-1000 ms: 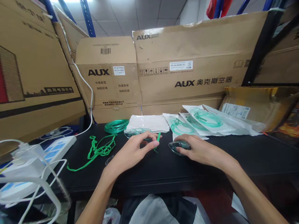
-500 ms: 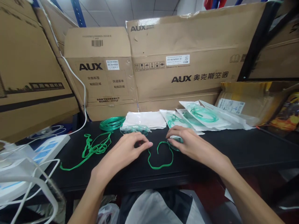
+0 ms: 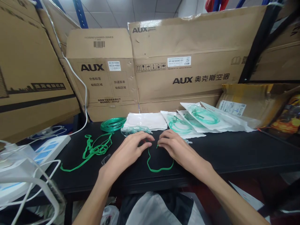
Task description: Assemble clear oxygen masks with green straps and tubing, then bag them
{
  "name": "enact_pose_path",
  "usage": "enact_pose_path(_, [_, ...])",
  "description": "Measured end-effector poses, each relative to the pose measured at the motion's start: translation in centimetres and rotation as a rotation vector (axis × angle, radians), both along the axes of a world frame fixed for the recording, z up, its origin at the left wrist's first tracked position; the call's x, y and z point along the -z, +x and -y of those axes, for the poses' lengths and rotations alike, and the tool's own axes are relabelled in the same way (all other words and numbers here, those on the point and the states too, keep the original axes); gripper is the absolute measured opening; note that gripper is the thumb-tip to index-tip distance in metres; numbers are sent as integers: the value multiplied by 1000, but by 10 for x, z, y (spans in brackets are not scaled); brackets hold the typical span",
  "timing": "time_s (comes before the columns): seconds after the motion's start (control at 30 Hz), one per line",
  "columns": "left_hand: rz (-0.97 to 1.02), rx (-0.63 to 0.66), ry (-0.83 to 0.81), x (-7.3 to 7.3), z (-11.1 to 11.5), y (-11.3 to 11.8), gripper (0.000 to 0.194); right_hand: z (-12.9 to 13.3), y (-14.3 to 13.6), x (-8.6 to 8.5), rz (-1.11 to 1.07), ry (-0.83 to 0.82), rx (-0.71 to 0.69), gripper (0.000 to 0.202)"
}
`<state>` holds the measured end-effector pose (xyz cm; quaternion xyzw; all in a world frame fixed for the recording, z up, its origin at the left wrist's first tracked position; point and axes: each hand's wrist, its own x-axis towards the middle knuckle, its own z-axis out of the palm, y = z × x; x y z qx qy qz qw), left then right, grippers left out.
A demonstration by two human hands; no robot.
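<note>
A thin green strap [image 3: 160, 170] hangs in a loop on the black table between my hands. My left hand [image 3: 136, 145] is pinched at one end of it, thumb against the fingers. My right hand [image 3: 171, 143] has closed fingertips on the strap's other end. Just behind my left hand lies a clear plastic piece with green parts [image 3: 136, 128]. Coiled green tubing [image 3: 112, 124] sits left of it, and a tangle of green straps [image 3: 96, 149] lies nearer on the left.
A stack of white sheets [image 3: 146, 120] and white packs with green tubing [image 3: 203, 115] lie at the back. Large cardboard boxes [image 3: 178, 90] stand behind the table [image 3: 234, 153]. A white power strip [image 3: 52, 150] with cables is at the left.
My right hand has moved left, away from the clear item beside the packs, and now closes on the strap's free end near my left hand.
</note>
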<state>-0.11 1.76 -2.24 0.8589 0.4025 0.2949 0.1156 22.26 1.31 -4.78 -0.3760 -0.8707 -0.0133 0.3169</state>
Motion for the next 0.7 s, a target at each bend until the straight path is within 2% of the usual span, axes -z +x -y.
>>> enact_pose_path(0.13, [122, 36, 43, -1, 2, 10, 14, 2, 2, -5, -206, -51, -22, 19])
enact_pose_path(0.37, [231, 64, 117, 3, 1, 20, 9, -2, -4, -3, -337, -62, -26, 17])
enact_pose_path(0.5, [228, 44, 127, 3, 0, 20, 8, 2, 3, -9, -253, -65, 11, 21])
enact_pose_path(0.6, [240, 3, 87, 2, 1, 20, 10, 6, 22, -14, -137, -97, 148, 33])
enact_pose_path(0.7, [245, -33, 41, 2, 3, 21, 12, 8, 48, -13, -21, -228, 270, 47])
